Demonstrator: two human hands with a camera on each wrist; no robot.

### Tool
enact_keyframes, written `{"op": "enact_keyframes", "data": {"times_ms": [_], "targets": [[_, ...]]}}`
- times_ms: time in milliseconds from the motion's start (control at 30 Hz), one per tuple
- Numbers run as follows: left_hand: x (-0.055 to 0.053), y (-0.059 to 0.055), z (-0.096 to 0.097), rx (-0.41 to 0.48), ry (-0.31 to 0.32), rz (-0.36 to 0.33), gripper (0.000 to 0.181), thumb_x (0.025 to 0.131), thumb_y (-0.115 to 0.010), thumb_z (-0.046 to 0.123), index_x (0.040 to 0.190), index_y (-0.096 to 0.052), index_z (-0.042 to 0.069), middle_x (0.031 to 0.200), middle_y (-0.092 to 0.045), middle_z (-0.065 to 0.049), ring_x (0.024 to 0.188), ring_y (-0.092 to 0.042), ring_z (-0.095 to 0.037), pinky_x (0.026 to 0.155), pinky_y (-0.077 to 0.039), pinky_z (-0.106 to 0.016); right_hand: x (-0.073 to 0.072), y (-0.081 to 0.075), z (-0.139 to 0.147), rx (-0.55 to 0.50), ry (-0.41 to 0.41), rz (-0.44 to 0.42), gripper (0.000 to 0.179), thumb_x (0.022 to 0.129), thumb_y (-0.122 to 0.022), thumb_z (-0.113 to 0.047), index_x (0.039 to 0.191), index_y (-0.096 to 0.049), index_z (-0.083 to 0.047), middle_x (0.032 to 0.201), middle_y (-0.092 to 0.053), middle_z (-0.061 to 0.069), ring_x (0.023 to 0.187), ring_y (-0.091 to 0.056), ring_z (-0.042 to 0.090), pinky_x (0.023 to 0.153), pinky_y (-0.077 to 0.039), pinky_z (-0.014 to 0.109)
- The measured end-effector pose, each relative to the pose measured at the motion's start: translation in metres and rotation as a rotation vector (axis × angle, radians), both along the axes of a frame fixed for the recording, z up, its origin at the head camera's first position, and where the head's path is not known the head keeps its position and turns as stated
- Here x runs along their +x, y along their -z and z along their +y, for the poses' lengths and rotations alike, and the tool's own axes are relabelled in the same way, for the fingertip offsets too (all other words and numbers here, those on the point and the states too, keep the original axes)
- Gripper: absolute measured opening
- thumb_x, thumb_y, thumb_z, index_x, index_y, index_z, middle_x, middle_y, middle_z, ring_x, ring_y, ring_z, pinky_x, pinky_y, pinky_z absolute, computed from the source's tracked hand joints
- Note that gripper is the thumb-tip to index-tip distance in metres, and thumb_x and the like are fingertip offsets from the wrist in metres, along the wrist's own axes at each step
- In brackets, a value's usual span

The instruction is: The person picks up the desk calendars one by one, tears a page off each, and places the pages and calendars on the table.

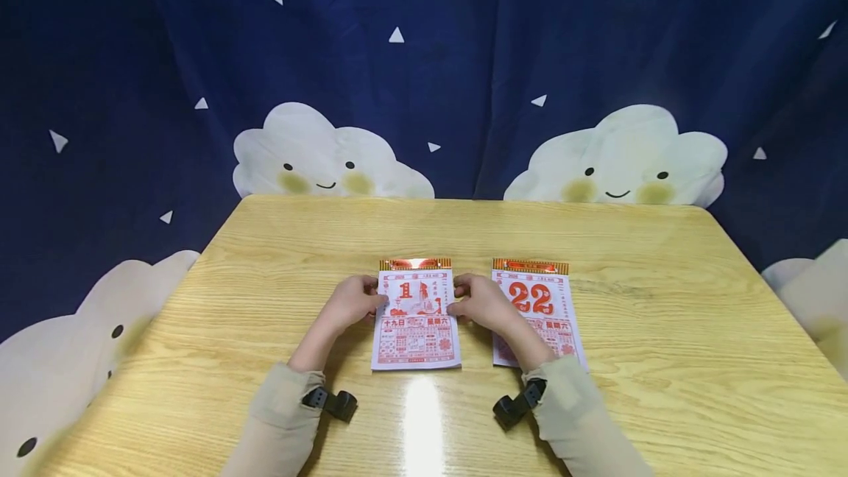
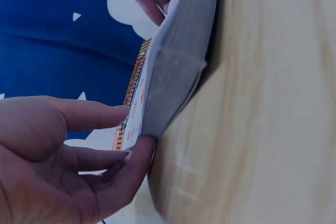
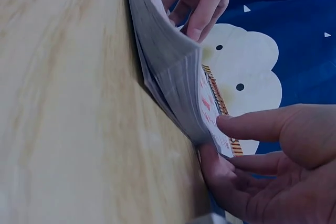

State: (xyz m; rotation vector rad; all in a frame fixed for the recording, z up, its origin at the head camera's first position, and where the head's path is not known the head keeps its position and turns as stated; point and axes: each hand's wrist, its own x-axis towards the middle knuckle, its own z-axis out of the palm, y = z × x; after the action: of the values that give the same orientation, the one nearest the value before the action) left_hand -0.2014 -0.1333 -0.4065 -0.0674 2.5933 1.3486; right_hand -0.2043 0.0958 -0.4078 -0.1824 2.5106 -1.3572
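Note:
A thick tear-off calendar with a large red 1 lies face up on the table, its shiny red-and-gold header strip at the far end. My left hand grips its left edge, thumb on the front page and fingers at the side. The right edge is held likewise by my right hand. Both wrist views show the grey page block from its near end, bowed, with fingertips reaching under the side edges. A second calendar, showing a red 22, lies to the right, partly hidden by my right hand and wrist.
The wooden table extends around both calendars. Behind it hangs a dark blue curtain with smiling clouds and white triangles. A black camera band sits on my left wrist, another on my right.

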Motion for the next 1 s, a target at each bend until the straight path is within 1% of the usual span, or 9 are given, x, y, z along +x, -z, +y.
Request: {"op": "enact_keyframes", "data": {"times_ms": [100, 167, 267, 400, 533, 633, 700, 900, 1000], "targets": [[0.0, 0.001, 0.001, -0.01, 0.008, -0.002, 0.024, 0.08, -0.062, 0.005, 0.101, -0.059, -0.006, 0.072, -0.05, -0.006, 0.057, -0.052, -0.014, 0.05, -0.05, -0.023, 0.0, 0.001, -0.003, -0.027, 0.045, -0.036, 0.059, 0.072, -0.069, -0.004, 0.125, -0.047, 0.008, 0.103, -0.06, 0.014, 0.061, -0.062, 0.013, 0.058, -0.054, 0.025], [0.0, 0.002, 0.001, -0.004, 0.006, 0.002, 0.021, 0.08, -0.061, 0.003, 0.099, -0.059, -0.006, 0.072, -0.05, -0.007, 0.058, -0.053, -0.015, 0.049, -0.051, -0.024, 0.001, 0.001, -0.005, -0.02, 0.072, -0.051, 0.059, 0.073, -0.069, -0.003, 0.126, -0.046, 0.009, 0.102, -0.06, 0.014, 0.063, -0.062, 0.014, 0.057, -0.053, 0.024], [0.0, 0.003, 0.001, 0.006, -0.001, 0.009, 0.024, 0.08, -0.059, 0.0, 0.103, -0.059, -0.007, 0.075, -0.051, -0.009, 0.059, -0.054, -0.016, 0.049, -0.052, -0.025, 0.002, 0.0, -0.008, 0.05, 0.096, -0.04, 0.057, 0.072, -0.07, -0.005, 0.124, -0.049, 0.008, 0.099, -0.061, 0.012, 0.068, -0.059, 0.013, 0.055, -0.05, 0.022], [0.0, 0.003, 0.0, 0.016, -0.019, 0.012, 0.036, 0.079, -0.059, -0.002, 0.115, -0.055, -0.009, 0.082, -0.053, -0.013, 0.061, -0.055, -0.017, 0.05, -0.053, -0.026, 0.004, -0.002, -0.011, 0.12, 0.109, -0.018, 0.049, 0.072, -0.071, -0.006, 0.117, -0.056, 0.004, 0.094, -0.06, 0.008, 0.073, -0.054, 0.015, 0.054, -0.048, 0.022], [0.0, 0.001, 0.0, 0.038, -0.037, 0.017, 0.043, 0.078, -0.058, -0.004, 0.12, -0.052, -0.009, 0.087, -0.054, -0.016, 0.063, -0.058, -0.019, 0.052, -0.055, -0.027, 0.005, -0.004, -0.012, 0.157, 0.115, 0.024, 0.045, 0.071, -0.071, -0.005, 0.113, -0.059, 0.003, 0.091, -0.059, 0.007, 0.078, -0.053, 0.018, 0.064, -0.049, 0.026], [0.001, 0.0, -0.001, 0.055, -0.048, 0.028, 0.043, 0.078, -0.057, -0.006, 0.121, -0.052, -0.007, 0.088, -0.054, -0.017, 0.063, -0.059, -0.021, 0.052, -0.055, -0.027, 0.006, -0.004, -0.013, 0.184, 0.123, 0.066, 0.046, 0.071, -0.07, -0.006, 0.115, -0.058, 0.002, 0.093, -0.061, 0.006, 0.082, -0.055, 0.018, 0.073, -0.049, 0.03], [0.002, 0.0, -0.002, 0.071, -0.062, 0.031, 0.043, 0.078, -0.057, -0.006, 0.121, -0.052, -0.005, 0.089, -0.054, -0.017, 0.063, -0.059, -0.021, 0.052, -0.055, -0.028, 0.006, -0.004, -0.013, 0.186, 0.13, 0.083, 0.048, 0.071, -0.069, -0.006, 0.117, -0.057, 0.001, 0.093, -0.061, 0.007, 0.083, -0.054, 0.019, 0.075, -0.049, 0.032], [0.003, 0.001, -0.004, 0.144, -0.114, 0.046, 0.042, 0.08, -0.056, -0.004, 0.122, -0.052, -0.001, 0.089, -0.057, -0.018, 0.063, -0.06, -0.019, 0.054, -0.056, -0.03, 0.01, -0.005, -0.012, 0.082, 0.162, 0.069, 0.05, 0.075, -0.064, -0.005, 0.124, -0.054, -0.006, 0.104, -0.062, 0.01, 0.092, -0.057, 0.02, 0.072, -0.051, 0.028], [0.003, 0.001, -0.005, 0.203, -0.12, 0.054, 0.044, 0.081, -0.056, -0.005, 0.124, -0.051, -0.001, 0.088, -0.058, -0.018, 0.062, -0.061, -0.018, 0.056, -0.056, -0.032, 0.01, -0.005, -0.011, 0.023, 0.192, 0.051, 0.051, 0.076, -0.063, -0.004, 0.126, -0.052, -0.009, 0.103, -0.064, 0.011, 0.082, -0.061, 0.02, 0.06, -0.051, 0.025]]}}
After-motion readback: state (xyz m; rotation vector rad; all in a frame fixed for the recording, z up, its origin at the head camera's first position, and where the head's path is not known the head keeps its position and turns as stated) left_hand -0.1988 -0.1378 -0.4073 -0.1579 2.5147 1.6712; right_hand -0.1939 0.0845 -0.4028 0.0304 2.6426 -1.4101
